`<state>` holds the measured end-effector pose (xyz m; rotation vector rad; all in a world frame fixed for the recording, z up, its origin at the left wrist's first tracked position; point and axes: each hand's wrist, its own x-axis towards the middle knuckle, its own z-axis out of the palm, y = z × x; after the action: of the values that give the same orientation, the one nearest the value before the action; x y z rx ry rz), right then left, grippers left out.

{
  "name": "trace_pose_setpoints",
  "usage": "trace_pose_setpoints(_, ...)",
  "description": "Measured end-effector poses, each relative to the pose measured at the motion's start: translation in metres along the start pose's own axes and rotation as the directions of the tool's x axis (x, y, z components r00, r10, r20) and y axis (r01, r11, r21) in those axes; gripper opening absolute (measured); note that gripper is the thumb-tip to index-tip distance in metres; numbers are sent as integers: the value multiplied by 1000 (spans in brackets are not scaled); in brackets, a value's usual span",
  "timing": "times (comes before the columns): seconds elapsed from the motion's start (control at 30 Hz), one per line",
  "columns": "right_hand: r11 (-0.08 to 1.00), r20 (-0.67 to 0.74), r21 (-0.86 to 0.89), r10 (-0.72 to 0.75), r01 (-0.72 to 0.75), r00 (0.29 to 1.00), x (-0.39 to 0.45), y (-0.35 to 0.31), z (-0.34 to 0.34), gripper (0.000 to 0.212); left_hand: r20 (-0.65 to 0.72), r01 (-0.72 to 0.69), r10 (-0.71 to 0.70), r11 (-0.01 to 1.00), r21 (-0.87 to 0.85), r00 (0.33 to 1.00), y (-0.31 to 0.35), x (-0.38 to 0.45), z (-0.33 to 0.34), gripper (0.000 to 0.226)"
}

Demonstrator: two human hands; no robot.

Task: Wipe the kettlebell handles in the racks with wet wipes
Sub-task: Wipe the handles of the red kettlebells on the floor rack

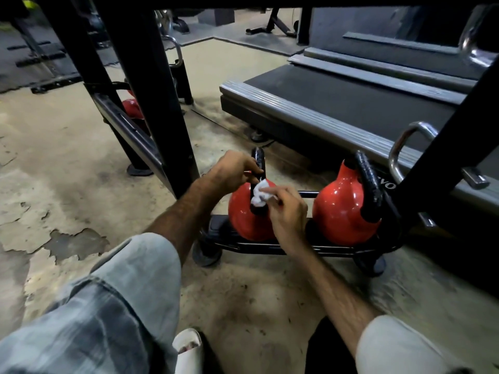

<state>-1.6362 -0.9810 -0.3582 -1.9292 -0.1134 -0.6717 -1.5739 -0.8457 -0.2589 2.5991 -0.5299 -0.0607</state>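
Filling the right half of the head view, one treadmill [337, 103] is seen on the worn floor [54, 157], with one black rack [270, 248] set low in front of it. Two red kettlebells are carried side by side on the rack's bottom shelf, and part of a third red kettlebell [132, 109] is glimpsed behind the rack's upright post [151, 90]. Each has a glossy round body and a black, rough-looking handle. The right kettlebell [340, 209] is left untouched. The left kettlebell [243, 211] is held by both hands: its handle [258, 160] is clasped near the top by the left hand [232, 171], grip clamped on it. One crumpled white wipe [260, 194] is pinched against the lower handle by the right hand [287, 214], grip clamped on the wipe.
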Motion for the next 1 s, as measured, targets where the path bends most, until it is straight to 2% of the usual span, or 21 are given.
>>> trace_pose_setpoints(0.17, 1000, -14, 4, 2, -2, 1000, -11, 3, 0, 9, -4, -7, 7, 1000, -19, 1000, 0, 2, 0, 29)
trace_pose_setpoints(0.23, 999, 8, 33, -2, 1, 1000, -31, 11, -1, 11, 1, -25, 25, 998, 55, 1000, 1, 3, -1, 30)
trace_pose_setpoints(0.37, 985, -76, 123, 128, -118, 989, -33, 11, 11, 25, 66, -45, 38, 993, 113, 997, 1, 4, -3, 44)
trace_pose_setpoints(0.47, 968, -107, 171, 204, -184, 973, -37, 11, 14, 24, 75, -29, 22, 995, 93, 997, -2, 5, -3, 51)
trace_pose_setpoints(0.57, 890, -147, 245, 427, -385, 892, -27, 10, 15, 14, 75, -39, 32, 995, 92, 997, -2, 5, -3, 53)
trace_pose_setpoints(0.63, 816, -62, 215, 559, -536, 827, -8, 12, 16, 16, 76, -42, 34, 994, 100, 996, -1, 5, -2, 53)
trace_pose_setpoints(0.67, 786, 28, 169, 600, -595, 800, 4, 15, 15, 18, 75, -43, 35, 993, 109, 997, -1, 6, -3, 53)
trace_pose_setpoints(0.77, 730, 363, 27, 629, -682, 688, 41, 25, 14, 26, 73, -38, 29, 991, 124, 997, 1, 6, -3, 51)
trace_pose_setpoints(0.83, 711, 521, -64, 622, -700, 584, 58, 27, 16, 28, 73, -31, 21, 991, 132, 997, 3, 6, -3, 51)
trace_pose_setpoints(0.93, 659, 641, -56, 600, -750, 479, 70, 29, 14, 28, 67, -25, 15, 989, 144, 998, 4, 7, -1, 51)
trace_pose_setpoints(1.0, 606, 671, 8, 587, -796, 454, 69, 30, 5, 32, 69, -25, 15, 990, 139, 997, 4, 8, 0, 51)
